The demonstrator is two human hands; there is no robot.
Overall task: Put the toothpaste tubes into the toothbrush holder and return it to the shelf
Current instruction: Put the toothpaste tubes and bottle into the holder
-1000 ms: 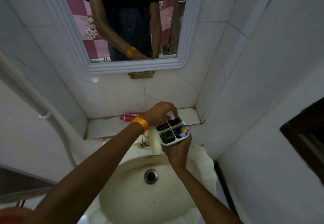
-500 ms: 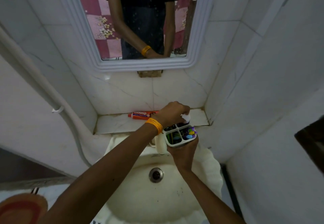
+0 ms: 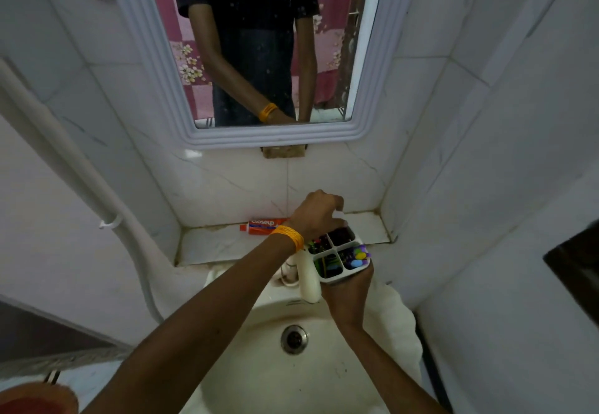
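My right hand holds a white four-compartment toothbrush holder from below, over the back of the sink. Coloured brush handles fill its compartments. My left hand, with an orange bangle on the wrist, hovers over the holder's far side. Its fingers are closed on a small white object, apparently the end of a toothpaste tube; the rest is hidden. A red toothpaste tube lies flat on the marble shelf, behind my left wrist.
A cream sink with a metal drain and a cream tap lies below the hands. Tiled walls close in the shelf on three sides. A framed mirror hangs above. A white pipe runs down the left wall.
The view has tilted and shifted slightly. My left hand stays over the holder's far side, with the white object now showing under its fingers. My right hand still holds the holder.
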